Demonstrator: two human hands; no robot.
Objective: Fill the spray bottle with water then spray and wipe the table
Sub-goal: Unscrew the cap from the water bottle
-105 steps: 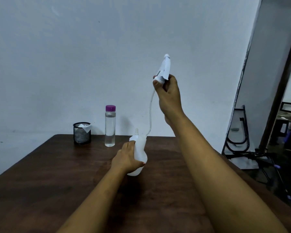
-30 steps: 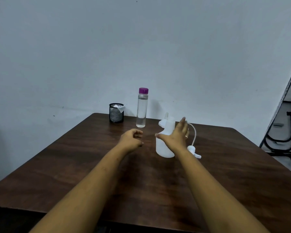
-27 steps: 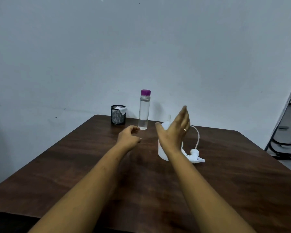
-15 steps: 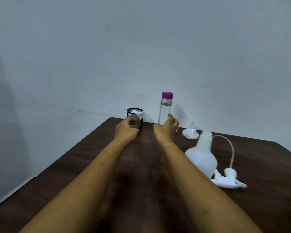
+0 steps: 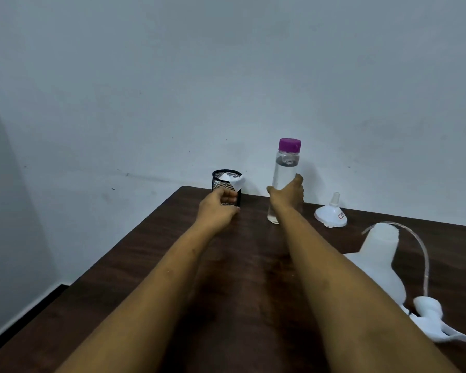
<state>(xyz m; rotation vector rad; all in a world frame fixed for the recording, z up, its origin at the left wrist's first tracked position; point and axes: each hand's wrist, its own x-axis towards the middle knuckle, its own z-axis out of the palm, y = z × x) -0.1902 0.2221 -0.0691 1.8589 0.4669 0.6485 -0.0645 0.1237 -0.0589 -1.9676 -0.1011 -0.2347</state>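
Head view: right hand (image 5: 287, 195) is wrapped around the lower half of the water bottle (image 5: 283, 170) - thumb on the left side, fingers round the right side, a firm grasp. The water bottle stands upright near the far edge of the dark wooden table (image 5: 113, 297), purple cap (image 5: 289, 144) still on, clear water up to just below the neck. Left hand (image 5: 218, 208) is just in front of the black mesh cup (image 5: 224, 181), fingers curled in with the thumb on top; it overlaps the cup's lower part, so I cannot tell whether it grips the cup or is only clenched beside it. White tissue (image 5: 233, 180) pokes out of the cup's rim. The cup sits left of the water bottle, close to the pale wall (image 5: 226, 76). White funnel (image 5: 331, 215) rests mouth-down, spout up, just right of the water bottle, not touching it. The spray bottle (image 5: 379, 262) - translucent white body, neck open with no head on it - sits on the table at the right, well apart from both hands, its lower left side hidden behind the right forearm. A clear dip tube (image 5: 425, 262) arches from the neck over to the right and down. The white sprayer head (image 5: 436, 325) lies on its side on the table beside the spray bottle's base, nozzle pointing right. Both forearms are bare and stretch forward over the table.
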